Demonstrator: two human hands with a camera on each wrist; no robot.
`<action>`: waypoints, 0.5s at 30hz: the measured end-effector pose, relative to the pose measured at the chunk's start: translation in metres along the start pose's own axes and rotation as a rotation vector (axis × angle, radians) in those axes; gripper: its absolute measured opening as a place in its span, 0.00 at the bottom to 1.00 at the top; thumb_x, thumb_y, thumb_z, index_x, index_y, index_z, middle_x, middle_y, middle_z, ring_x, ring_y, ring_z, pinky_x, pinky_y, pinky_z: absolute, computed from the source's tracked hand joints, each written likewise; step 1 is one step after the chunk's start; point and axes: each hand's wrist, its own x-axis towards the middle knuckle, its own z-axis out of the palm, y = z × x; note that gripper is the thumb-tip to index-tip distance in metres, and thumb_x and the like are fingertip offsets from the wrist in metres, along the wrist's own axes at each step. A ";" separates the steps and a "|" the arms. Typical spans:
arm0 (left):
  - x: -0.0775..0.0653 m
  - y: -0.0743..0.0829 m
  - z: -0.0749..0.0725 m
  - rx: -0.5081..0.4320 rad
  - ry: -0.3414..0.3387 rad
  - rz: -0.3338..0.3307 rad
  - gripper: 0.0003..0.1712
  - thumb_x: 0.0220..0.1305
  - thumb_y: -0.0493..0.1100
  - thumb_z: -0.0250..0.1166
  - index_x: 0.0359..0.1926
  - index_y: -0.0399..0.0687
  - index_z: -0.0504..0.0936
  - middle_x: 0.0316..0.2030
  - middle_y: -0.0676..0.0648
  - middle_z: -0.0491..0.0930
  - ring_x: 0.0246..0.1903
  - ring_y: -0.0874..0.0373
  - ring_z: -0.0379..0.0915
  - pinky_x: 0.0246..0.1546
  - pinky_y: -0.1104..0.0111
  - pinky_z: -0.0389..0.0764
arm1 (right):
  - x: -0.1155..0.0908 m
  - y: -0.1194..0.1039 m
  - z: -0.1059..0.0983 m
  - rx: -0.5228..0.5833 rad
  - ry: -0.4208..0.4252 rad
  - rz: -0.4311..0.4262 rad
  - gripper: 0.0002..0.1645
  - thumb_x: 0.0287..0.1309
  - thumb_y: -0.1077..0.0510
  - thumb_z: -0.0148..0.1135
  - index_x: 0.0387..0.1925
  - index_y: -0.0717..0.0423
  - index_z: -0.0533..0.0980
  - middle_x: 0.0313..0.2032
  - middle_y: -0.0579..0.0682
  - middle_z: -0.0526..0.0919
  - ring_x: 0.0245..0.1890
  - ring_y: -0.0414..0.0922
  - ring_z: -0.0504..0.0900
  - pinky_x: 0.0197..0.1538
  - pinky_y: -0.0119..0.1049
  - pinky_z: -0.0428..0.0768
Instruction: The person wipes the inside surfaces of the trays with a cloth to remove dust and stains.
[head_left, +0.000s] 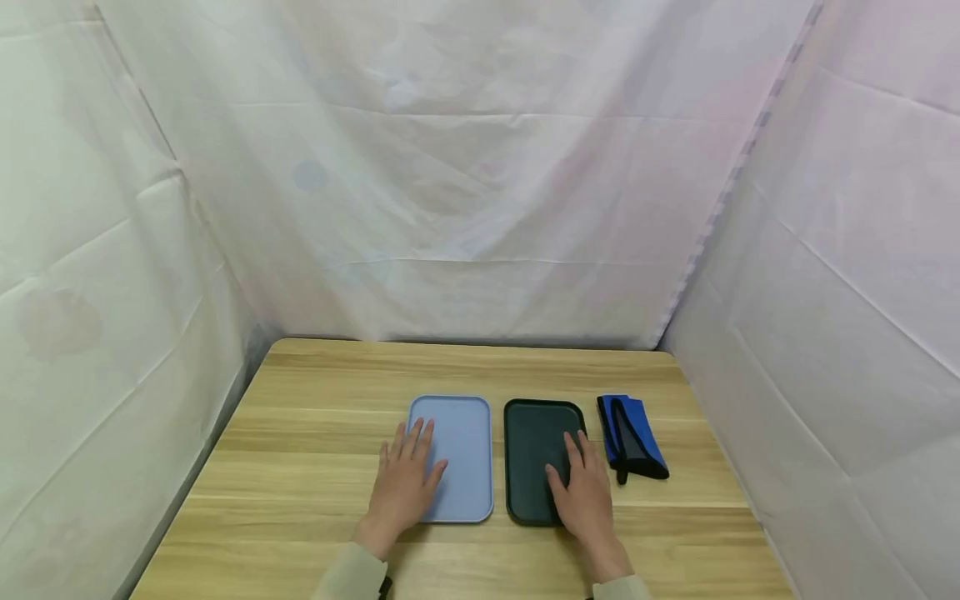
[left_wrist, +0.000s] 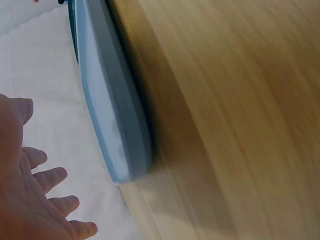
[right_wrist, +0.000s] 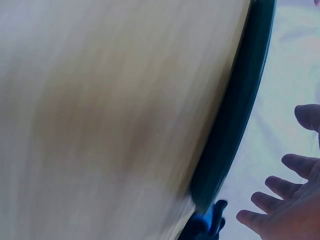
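Note:
Two rectangular trays with rounded corners lie side by side on the table: a light blue tray [head_left: 461,450] and a dark green tray [head_left: 528,467]. My left hand [head_left: 405,479] is over the left edge of the blue tray, fingers spread and straight. Over the right edge of the green one is my right hand [head_left: 585,492], also with fingers extended. Both wrist views show the hands raised a little above the trays, holding nothing. A folded blue and black cloth item with a black strap [head_left: 637,437] lies right of the green tray; its kind is unclear.
The wood-grain table [head_left: 322,433] extends around the trays. White fabric walls [head_left: 465,192] enclose it at the back and on both sides. A narrow strip of table separates the two trays.

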 end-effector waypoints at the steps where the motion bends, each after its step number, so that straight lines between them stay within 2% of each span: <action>1: 0.000 -0.003 -0.001 -0.008 0.003 -0.003 0.40 0.69 0.61 0.53 0.76 0.54 0.53 0.74 0.44 0.54 0.74 0.39 0.43 0.66 0.36 0.51 | 0.001 0.003 -0.002 0.004 0.012 -0.004 0.42 0.63 0.41 0.58 0.73 0.48 0.57 0.74 0.56 0.52 0.72 0.62 0.53 0.66 0.63 0.59; 3: 0.000 -0.008 -0.002 -0.023 0.007 -0.009 0.40 0.69 0.60 0.55 0.76 0.52 0.53 0.73 0.42 0.56 0.73 0.38 0.47 0.65 0.37 0.54 | 0.004 0.010 -0.006 -0.004 0.036 -0.011 0.42 0.62 0.42 0.60 0.73 0.49 0.58 0.74 0.58 0.53 0.71 0.62 0.55 0.65 0.64 0.60; 6: 0.002 -0.017 -0.003 -0.057 0.020 -0.038 0.41 0.68 0.58 0.56 0.75 0.49 0.54 0.69 0.39 0.62 0.68 0.37 0.57 0.61 0.40 0.64 | 0.010 0.022 -0.013 -0.020 0.064 -0.013 0.44 0.61 0.43 0.62 0.73 0.52 0.58 0.73 0.61 0.55 0.70 0.63 0.56 0.64 0.63 0.61; 9: 0.006 -0.026 -0.004 -0.097 0.018 -0.099 0.40 0.68 0.57 0.57 0.75 0.47 0.55 0.60 0.37 0.70 0.57 0.39 0.69 0.49 0.46 0.75 | 0.017 0.035 -0.023 -0.019 0.099 0.013 0.45 0.58 0.44 0.65 0.72 0.54 0.59 0.71 0.63 0.57 0.69 0.65 0.57 0.62 0.64 0.63; 11: 0.009 -0.033 -0.004 -0.129 0.010 -0.150 0.40 0.68 0.56 0.56 0.74 0.46 0.55 0.55 0.37 0.74 0.51 0.40 0.73 0.43 0.48 0.77 | 0.023 0.045 -0.029 -0.017 0.117 0.048 0.46 0.57 0.45 0.66 0.72 0.54 0.59 0.71 0.63 0.57 0.69 0.65 0.57 0.62 0.65 0.62; 15: 0.012 -0.044 -0.001 -0.206 -0.051 -0.229 0.39 0.70 0.56 0.54 0.73 0.41 0.57 0.58 0.35 0.76 0.54 0.37 0.75 0.46 0.46 0.78 | 0.035 0.064 -0.038 -0.033 0.122 0.129 0.47 0.56 0.46 0.66 0.72 0.55 0.57 0.71 0.64 0.55 0.69 0.67 0.56 0.62 0.68 0.60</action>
